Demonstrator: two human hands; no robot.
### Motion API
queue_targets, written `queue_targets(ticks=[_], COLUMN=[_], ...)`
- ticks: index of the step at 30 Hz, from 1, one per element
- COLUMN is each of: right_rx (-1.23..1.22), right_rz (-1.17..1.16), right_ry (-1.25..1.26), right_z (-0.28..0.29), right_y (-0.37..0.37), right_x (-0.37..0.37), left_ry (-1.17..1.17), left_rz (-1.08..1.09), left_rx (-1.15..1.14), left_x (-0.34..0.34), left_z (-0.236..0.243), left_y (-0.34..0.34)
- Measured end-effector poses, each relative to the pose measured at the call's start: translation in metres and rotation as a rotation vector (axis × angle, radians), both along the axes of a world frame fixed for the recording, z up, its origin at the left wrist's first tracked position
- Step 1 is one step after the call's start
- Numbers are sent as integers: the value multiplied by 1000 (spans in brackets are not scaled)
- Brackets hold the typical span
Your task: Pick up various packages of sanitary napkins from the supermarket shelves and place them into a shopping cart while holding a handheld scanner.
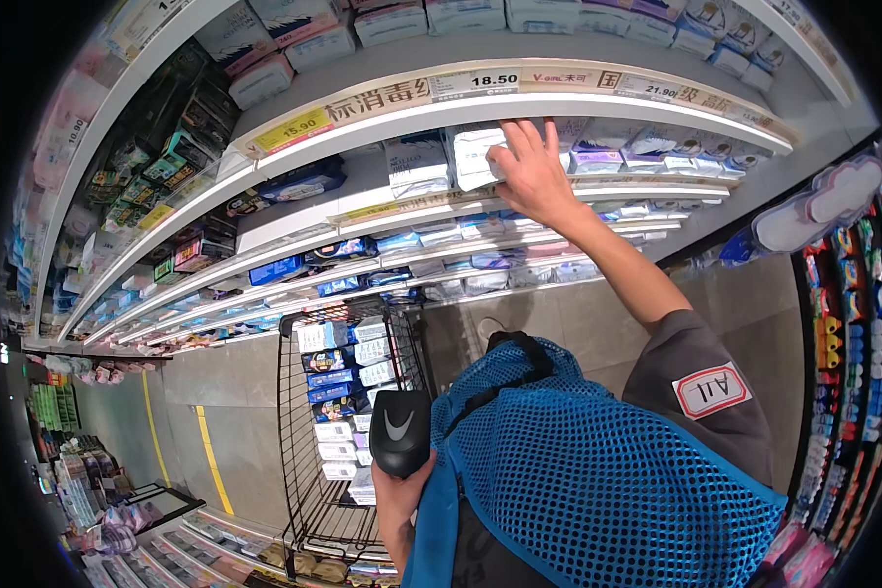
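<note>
My right hand (537, 174) reaches up to a shelf and grips the right side of a white soft pack (474, 155). The thumb side presses on the pack's front, and the other fingers go over its top right edge. Beside it on the left stands another white pack with dark print (416, 165). Low down, my left hand (402, 490) is wrapped round a black handheld device (399, 431) with a grey curved mark, probably a scanner. The device is over the right side of a black wire shopping cart (286, 421); its lower part is hidden by the hand.
Wrapped packs in white, blue and black (333, 382) fill part of the cart. Shelf edges with price labels (480, 86) run above and below my right hand. A blue mesh vest (598, 451) covers my body. Hanging goods (838, 333) line the right side.
</note>
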State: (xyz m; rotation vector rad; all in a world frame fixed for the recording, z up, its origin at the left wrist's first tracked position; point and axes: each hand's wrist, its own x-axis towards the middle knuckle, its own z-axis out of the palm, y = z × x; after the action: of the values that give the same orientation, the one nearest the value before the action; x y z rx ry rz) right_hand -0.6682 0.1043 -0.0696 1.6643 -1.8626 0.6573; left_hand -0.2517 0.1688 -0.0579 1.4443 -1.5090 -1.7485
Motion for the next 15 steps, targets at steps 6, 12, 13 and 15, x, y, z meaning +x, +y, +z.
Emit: queue_targets(ticks=[6, 12, 13, 15], right_rx=[112, -39, -94, -122], right_rz=[103, 347, 443, 538], right_ry=[-7, -638, -886, -1136], right_z=[11, 14, 8, -4], right_y=[20, 60, 64, 67], right_x=[-2, 40, 51, 69], left_ry=[-26, 5, 11, -9], left_rz=[-9, 19, -14, -62], left_rx=[13, -127, -97, 1], left_x=[-2, 0, 2, 7], left_z=[4, 17, 21, 31], left_y=[-2, -6, -7, -9])
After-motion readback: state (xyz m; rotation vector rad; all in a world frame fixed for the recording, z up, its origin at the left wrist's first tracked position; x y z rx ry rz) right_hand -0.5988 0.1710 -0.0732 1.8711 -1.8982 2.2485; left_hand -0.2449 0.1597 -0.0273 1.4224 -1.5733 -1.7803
